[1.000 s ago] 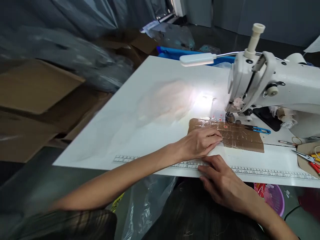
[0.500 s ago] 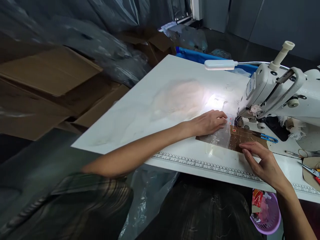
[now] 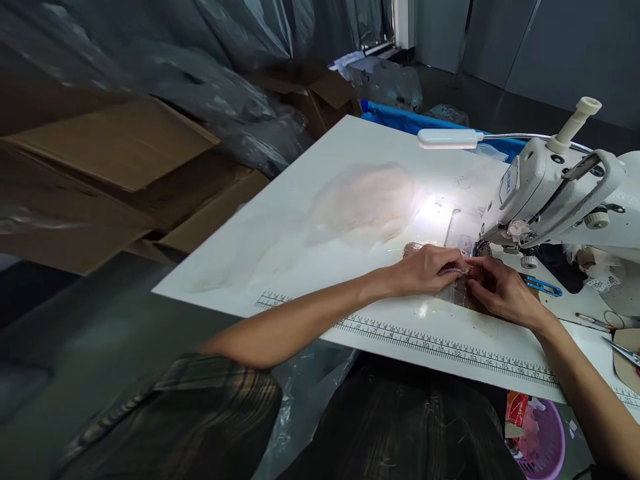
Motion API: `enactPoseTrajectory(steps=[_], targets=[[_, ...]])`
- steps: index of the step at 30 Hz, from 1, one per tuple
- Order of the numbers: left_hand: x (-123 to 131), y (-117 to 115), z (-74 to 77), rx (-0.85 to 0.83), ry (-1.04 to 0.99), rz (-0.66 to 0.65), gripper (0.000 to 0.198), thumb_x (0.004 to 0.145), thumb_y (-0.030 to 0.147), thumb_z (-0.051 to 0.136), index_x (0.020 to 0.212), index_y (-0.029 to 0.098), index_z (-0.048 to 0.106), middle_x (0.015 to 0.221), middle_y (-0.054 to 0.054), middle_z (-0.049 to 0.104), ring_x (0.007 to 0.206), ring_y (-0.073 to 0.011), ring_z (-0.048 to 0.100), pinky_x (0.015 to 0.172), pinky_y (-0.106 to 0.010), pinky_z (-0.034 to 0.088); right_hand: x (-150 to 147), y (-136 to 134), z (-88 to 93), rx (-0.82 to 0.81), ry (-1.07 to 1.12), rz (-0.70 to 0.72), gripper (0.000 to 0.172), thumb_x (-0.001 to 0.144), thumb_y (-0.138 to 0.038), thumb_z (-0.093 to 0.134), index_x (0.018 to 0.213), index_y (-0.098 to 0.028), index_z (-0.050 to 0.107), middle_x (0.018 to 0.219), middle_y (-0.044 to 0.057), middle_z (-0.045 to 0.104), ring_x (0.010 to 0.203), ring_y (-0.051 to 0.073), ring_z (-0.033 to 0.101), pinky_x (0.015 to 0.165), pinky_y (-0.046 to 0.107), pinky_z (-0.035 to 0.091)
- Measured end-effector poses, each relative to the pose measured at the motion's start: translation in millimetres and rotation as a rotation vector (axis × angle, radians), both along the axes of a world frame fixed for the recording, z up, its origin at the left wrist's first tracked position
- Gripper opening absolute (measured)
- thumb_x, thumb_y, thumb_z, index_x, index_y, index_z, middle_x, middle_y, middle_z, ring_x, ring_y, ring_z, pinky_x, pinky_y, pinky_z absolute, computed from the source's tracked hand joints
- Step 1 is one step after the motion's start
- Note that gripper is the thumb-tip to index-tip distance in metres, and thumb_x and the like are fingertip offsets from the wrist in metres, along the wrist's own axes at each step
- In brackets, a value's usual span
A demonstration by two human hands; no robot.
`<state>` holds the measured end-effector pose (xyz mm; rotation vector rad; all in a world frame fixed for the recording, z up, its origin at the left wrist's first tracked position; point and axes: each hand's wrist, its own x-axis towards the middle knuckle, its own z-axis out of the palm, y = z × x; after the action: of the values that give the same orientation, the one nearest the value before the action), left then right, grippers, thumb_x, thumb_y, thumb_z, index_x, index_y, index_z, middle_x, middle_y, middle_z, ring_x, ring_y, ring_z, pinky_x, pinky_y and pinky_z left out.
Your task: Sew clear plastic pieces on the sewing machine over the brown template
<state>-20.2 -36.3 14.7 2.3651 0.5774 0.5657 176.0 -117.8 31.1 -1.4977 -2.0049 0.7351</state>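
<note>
Basically, a pale strip [image 3: 456, 271] was pinched between the fingertips of the left hand [image 3: 430, 270], just in front of the sewing machine [image 3: 523, 190]. The right hand [image 3: 506, 291] was held close beside it, fingers bent; whether anything was gripped there couldn't be told. A brown sheet [image 3: 465, 295] was laid flat on the desk [image 3: 280, 247] under both hands, probably for support. The lamp [image 3: 449, 139] was set over the desk, presumably so the work was lit. Blue clippers [image 3: 545, 287] were parked by the right hand, likely for reach.

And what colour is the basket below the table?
The basket is purple, best seen in the head view.
</note>
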Motion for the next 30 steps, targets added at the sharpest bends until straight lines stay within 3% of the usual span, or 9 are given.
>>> enactPoseTrajectory(steps=[4,9,18,25,30], targets=[[-2,0,4.9,-0.357,-0.040,0.147,0.017,0.087,0.032,0.064,0.091,0.018,0.056,0.064,0.005,0.059,0.057,-0.0090,0.052,0.056,-0.022,0.041,-9,9,-6.5,-0.004,0.000,-0.065,0.025,0.081,-0.024,0.058,0.104,-0.015,0.063,0.068,-0.002,0.058,0.053,0.010,0.049,0.054,0.026,0.043],[0,1,2.0,-0.590,-0.158,0.100,0.027,0.084,0.032,0.066,0.102,0.016,0.054,0.076,0.001,0.067,0.071,-0.0115,0.062,0.069,-0.028,0.048,-13,4,-15.2,0.135,0.078,-0.134,0.018,0.086,-0.033,0.057,0.093,-0.018,0.063,0.064,-0.002,0.056,0.053,0.010,0.048,0.053,0.026,0.041],[0,0,4.7,-0.618,-0.131,0.070,0.026,0.084,0.031,0.065,0.104,0.017,0.056,0.077,0.001,0.067,0.072,-0.0120,0.064,0.069,-0.028,0.049,-15,3,-18.9,0.230,0.063,-0.148,0.015,0.087,-0.026,0.055,0.080,-0.020,0.066,0.062,0.000,0.060,0.054,0.012,0.052,0.054,0.027,0.045],[-2,5,1.3,-0.571,-0.084,-0.032,0.030,0.085,0.032,0.063,0.110,0.016,0.056,0.065,0.004,0.060,0.058,-0.0102,0.056,0.055,-0.024,0.040,-15,2,-17.9,0.254,-0.007,-0.082,0.015,0.084,-0.021,0.054,0.073,-0.022,0.064,0.069,0.002,0.067,0.061,0.013,0.057,0.062,0.028,0.050],[-3,9,5.7,-0.672,-0.055,-0.029,0.033,0.085,0.033,0.065,0.112,0.015,0.055,0.086,-0.005,0.072,0.076,-0.0147,0.067,0.068,-0.028,0.049,-9,1,-18.5,0.158,0.105,-0.165,0.016,0.086,-0.034,0.058,0.081,-0.020,0.065,0.065,0.001,0.064,0.053,0.011,0.053,0.053,0.025,0.047]])
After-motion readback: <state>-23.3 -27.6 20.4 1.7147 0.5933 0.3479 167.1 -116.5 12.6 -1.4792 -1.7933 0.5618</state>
